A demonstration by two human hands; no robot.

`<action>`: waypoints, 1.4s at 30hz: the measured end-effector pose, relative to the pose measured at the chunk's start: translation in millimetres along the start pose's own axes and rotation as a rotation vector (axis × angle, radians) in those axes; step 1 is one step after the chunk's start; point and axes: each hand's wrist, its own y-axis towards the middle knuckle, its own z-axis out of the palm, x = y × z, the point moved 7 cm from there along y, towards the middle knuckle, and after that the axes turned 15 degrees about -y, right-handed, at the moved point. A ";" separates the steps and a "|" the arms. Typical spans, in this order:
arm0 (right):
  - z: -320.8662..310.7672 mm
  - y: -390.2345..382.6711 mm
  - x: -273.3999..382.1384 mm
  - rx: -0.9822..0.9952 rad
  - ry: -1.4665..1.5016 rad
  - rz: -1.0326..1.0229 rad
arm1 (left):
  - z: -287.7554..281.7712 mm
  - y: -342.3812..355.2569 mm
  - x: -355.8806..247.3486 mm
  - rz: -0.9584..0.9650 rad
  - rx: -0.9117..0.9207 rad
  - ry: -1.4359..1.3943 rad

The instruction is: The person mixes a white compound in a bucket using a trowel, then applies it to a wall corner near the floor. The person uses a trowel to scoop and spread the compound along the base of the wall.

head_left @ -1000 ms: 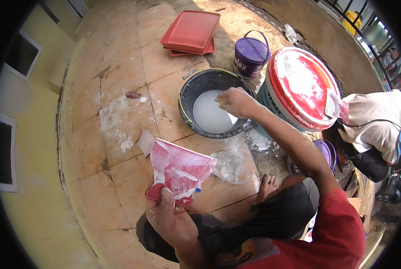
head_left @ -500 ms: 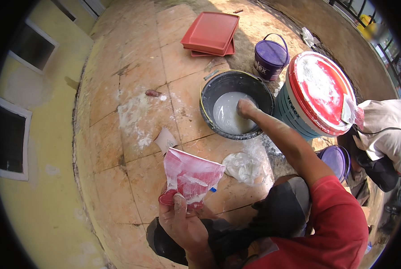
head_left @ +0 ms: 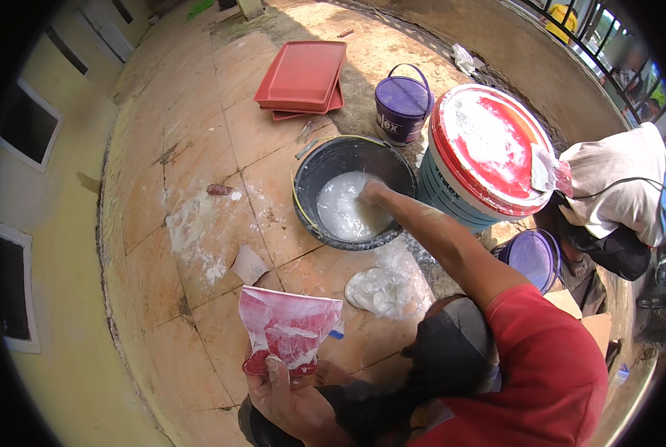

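In my left hand is a wide pink scraper smeared with white paste, gripped low at its red handle. My right hand reaches down into a black bucket of milky white liquid; its fingers are submerged and hidden. A crumpled clear plastic bag lies on the tiled floor below the bucket. Right of the bucket stands a large lidded pail with white powder on its red lid and a small coated scraper at the lid's edge.
Red stacked trays, a purple pail and another purple pail sit around. A crouching co-worker is at the right. A yellow wall runs along the left; a railing tops the right wall.
My right hand has dipped from above the milky liquid down into it, and its fingers have disappeared under the surface. My left hand still holds the scraper. The view has shifted slightly.
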 end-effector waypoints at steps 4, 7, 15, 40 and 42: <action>26.9 -21.7 28.4 0.426 0.697 0.216 | -14.1 1.5 -5.3 0.013 0.108 0.128; -9.7 -55.1 52.7 0.508 1.028 0.177 | -7.5 1.8 -4.0 -0.048 0.003 -0.003; -260.9 -195.6 89.1 0.043 1.249 -0.010 | -3.5 7.3 -3.8 -0.066 -0.035 -0.125; -144.8 -133.3 69.8 -0.341 -0.080 -0.258 | -2.3 0.5 -26.3 -0.028 -0.015 -0.232; -54.1 -73.1 47.8 -0.118 -0.452 -0.311 | -5.5 -0.9 -30.7 -0.005 0.029 -0.195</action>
